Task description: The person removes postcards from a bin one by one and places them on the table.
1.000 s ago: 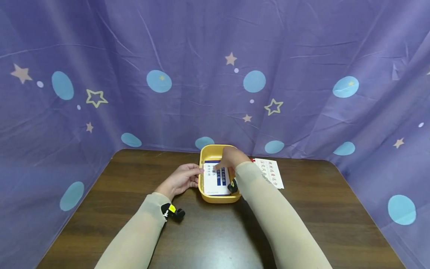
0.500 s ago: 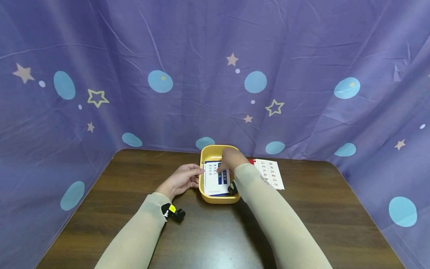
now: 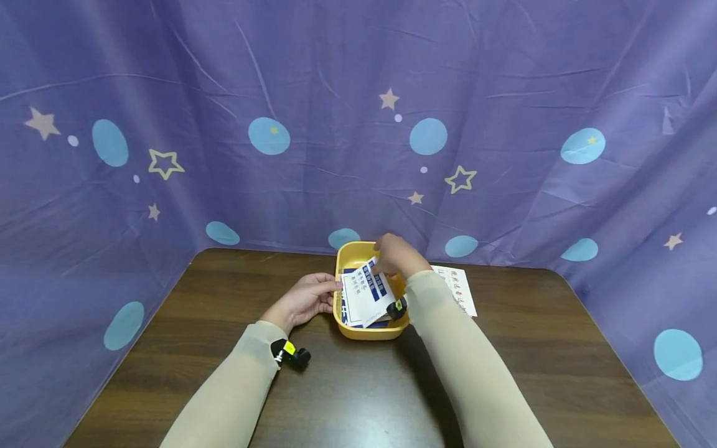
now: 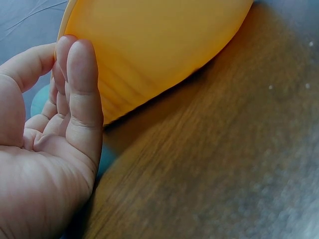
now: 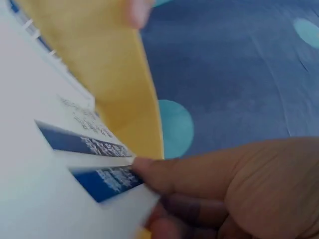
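A yellow plastic basket [image 3: 371, 334] stands near the table's back edge. My left hand [image 3: 305, 298] pinches its left rim between thumb and fingers; the left wrist view shows this grip at the basket's wall [image 4: 164, 45]. Over the basket, my right hand [image 3: 399, 256] pinches the edge of a white card [image 3: 376, 302] with blue text blocks. Tilted, this card lies above other cards in the basket, among them a white one with a thin border [image 3: 350, 305]. In the right wrist view the thumb [image 5: 154, 174] presses on the held card [image 5: 45, 174].
Several white cards with red and black writing [image 3: 460, 287] lie on the wooden table [image 3: 347, 398] right of the basket, partly hidden by my right forearm. A purple curtain [image 3: 325, 124] with stars and blue ovals hangs behind and at both sides.
My right hand has lifted and turned the white card, moving slightly right and up, so the bordered card beneath shows. My left hand keeps its place on the rim.
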Motion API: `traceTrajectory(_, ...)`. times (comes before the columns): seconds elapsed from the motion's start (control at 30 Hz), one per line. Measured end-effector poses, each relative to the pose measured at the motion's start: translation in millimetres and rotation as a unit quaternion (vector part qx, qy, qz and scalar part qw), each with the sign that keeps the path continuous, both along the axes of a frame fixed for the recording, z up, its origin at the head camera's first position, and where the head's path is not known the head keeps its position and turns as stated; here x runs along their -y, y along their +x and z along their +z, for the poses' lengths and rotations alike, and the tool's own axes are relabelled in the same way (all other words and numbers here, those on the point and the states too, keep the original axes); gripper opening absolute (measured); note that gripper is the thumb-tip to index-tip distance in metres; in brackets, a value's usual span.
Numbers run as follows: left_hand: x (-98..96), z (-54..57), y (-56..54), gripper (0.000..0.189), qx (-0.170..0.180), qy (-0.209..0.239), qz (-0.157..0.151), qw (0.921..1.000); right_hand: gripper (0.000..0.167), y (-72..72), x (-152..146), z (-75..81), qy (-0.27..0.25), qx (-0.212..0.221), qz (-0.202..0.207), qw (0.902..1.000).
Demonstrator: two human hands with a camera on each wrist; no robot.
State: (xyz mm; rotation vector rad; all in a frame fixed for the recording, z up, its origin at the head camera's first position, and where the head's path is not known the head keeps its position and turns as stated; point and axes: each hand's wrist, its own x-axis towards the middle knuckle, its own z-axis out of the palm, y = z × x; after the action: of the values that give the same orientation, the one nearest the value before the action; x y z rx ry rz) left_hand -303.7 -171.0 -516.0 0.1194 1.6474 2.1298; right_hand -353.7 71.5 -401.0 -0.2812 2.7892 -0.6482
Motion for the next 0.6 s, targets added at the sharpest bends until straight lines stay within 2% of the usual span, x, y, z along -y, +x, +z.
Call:
traceTrajectory(0.1,0.2,0.5,0.4,0.010,0.001,0.000,0.001,1.0000,0.041,-2.2,-8,2.8,-0.053,0.026,-0.016,0.9981)
traceTrajectory(0.2,0.3,0.6,-0.5,0.012,0.002,0.000,0.007,1.0000,0.022,-2.7,-18,4.4,-0.083,0.027,-0.021,0.9960)
traceTrajectory(0.33,-1.0,-0.6,-0.9,0.011,0.005,-0.004,0.013,0.9999,0.020,-1.4,-36,4.0,-0.135,0.029,-0.034,0.9898)
traceTrajectory(0.4,-2.0,-1.1,-0.1,0.010,0.007,-0.008,0.010,0.9999,0.025,0.0,-47,2.5,-0.164,0.027,-0.043,0.9851)
traceTrajectory(0.47,-2.3,-1.3,0.6,0.010,0.008,-0.010,0.009,0.9999,0.030,0.7,-58,0.9,-0.187,0.020,-0.048,0.9810)
traceTrajectory(0.6,-1.3,-1.0,0.6,0.010,0.004,-0.008,0.011,0.9999,0.031,2.5,-80,0.6,-0.224,-0.005,-0.057,0.9728)
